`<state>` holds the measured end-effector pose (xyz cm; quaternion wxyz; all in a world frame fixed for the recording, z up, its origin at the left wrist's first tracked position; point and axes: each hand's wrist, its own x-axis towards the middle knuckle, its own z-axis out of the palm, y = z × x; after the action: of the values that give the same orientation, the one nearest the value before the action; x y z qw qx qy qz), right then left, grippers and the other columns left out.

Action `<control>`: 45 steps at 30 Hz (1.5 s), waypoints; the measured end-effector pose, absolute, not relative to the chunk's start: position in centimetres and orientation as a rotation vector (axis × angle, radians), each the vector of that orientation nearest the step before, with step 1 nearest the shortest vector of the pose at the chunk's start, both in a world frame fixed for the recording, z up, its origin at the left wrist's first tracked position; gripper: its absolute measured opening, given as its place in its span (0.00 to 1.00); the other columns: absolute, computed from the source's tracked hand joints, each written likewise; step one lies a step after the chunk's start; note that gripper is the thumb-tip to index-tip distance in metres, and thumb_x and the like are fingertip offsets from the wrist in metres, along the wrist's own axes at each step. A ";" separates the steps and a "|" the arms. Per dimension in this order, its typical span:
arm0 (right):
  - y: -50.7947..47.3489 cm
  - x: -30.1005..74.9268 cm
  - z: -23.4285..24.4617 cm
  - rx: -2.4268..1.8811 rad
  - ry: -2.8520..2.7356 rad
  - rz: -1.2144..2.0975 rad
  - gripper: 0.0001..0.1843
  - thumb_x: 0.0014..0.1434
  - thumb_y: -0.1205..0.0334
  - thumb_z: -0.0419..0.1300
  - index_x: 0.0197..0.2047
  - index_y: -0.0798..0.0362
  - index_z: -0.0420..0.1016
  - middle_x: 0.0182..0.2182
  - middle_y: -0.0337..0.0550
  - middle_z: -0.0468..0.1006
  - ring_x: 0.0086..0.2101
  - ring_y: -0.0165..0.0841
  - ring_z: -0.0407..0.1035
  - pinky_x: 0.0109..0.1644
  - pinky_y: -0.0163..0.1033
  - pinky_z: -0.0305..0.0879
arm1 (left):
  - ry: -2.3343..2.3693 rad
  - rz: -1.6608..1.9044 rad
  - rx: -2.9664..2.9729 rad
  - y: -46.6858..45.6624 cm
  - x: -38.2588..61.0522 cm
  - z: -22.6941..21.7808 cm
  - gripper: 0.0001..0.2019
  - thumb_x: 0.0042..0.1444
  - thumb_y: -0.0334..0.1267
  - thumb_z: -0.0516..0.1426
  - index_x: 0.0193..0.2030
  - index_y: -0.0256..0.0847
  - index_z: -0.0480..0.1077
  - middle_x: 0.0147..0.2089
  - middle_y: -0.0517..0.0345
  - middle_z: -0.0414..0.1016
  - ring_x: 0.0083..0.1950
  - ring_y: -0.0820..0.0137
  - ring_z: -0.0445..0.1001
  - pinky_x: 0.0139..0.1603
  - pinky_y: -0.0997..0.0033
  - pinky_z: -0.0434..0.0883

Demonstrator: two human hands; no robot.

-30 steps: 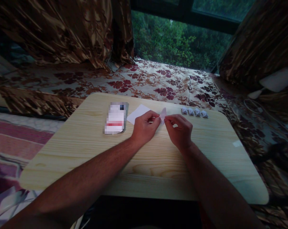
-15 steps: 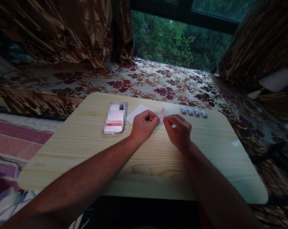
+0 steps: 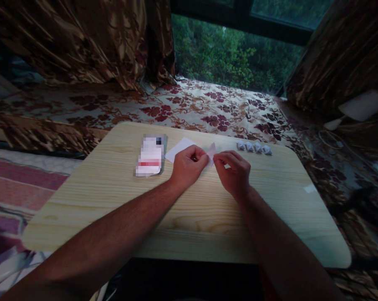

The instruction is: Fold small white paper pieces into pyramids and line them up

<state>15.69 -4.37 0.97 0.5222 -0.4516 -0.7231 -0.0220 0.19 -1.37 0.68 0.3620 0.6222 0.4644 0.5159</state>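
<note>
- Paper piece (image 3: 211,151), small and pale pink, stands point-up just above the bench (image 3: 207,217), held between the two hands towards the far edge.
- Left hand (image 3: 187,167): its grip is closed on the piece's left side, thumb and forefinger pinched together on the paper.
- Right hand (image 3: 234,171): its grip is clamped on the right side in the same way, with the other fingers curled under.
- Both forearms lie across the bench.
- Judging by the pinch, this is a fine fold. It should go best with the fingertips close to the crease line, the edges matched before any pressing, and the wrists braced low.
- Four folded pieces (image 3: 254,147) sit in a row to the right, well clear of the hands.
- White sheet (image 3: 176,149) lies just behind the left hand, with a blurred packet (image 3: 150,155) beside it.
</note>
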 end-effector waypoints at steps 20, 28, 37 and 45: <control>-4.3 15.5 1.0 -1.125 -1.694 -0.132 0.07 0.60 0.70 0.60 0.33 0.51 0.77 0.30 0.41 0.76 0.30 0.30 0.70 0.35 0.37 0.69 | 1.064 1.135 1.315 -1.5 0.6 1.4 0.07 0.50 0.39 0.62 0.29 0.37 0.72 0.23 0.57 0.76 0.23 0.72 0.73 0.25 0.74 0.71; -4.4 15.5 0.9 -1.168 -1.746 -0.096 0.07 0.60 0.70 0.59 0.32 0.51 0.76 0.28 0.41 0.75 0.30 0.31 0.70 0.37 0.38 0.68 | 0.996 1.158 1.131 -1.3 0.9 1.3 0.09 0.46 0.38 0.65 0.30 0.35 0.74 0.26 0.55 0.78 0.30 0.68 0.80 0.29 0.71 0.76; -4.2 15.6 0.5 -1.137 -1.784 -0.032 0.06 0.59 0.69 0.60 0.35 0.51 0.79 0.31 0.43 0.78 0.32 0.31 0.72 0.37 0.37 0.70 | 0.951 1.169 1.169 -1.0 0.5 0.8 0.13 0.46 0.43 0.67 0.32 0.35 0.75 0.28 0.54 0.79 0.29 0.71 0.77 0.31 0.70 0.76; -4.2 15.5 0.3 -1.095 -1.812 0.019 0.07 0.58 0.69 0.62 0.39 0.50 0.80 0.35 0.44 0.80 0.35 0.32 0.73 0.40 0.39 0.72 | 0.983 1.204 1.223 -0.8 0.4 0.8 0.12 0.49 0.44 0.66 0.33 0.36 0.74 0.27 0.56 0.78 0.28 0.71 0.76 0.28 0.73 0.72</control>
<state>15.50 -4.24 0.33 0.4899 -0.4508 -0.7461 0.0079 0.45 -0.84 0.78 0.5494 0.5168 0.4152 0.5087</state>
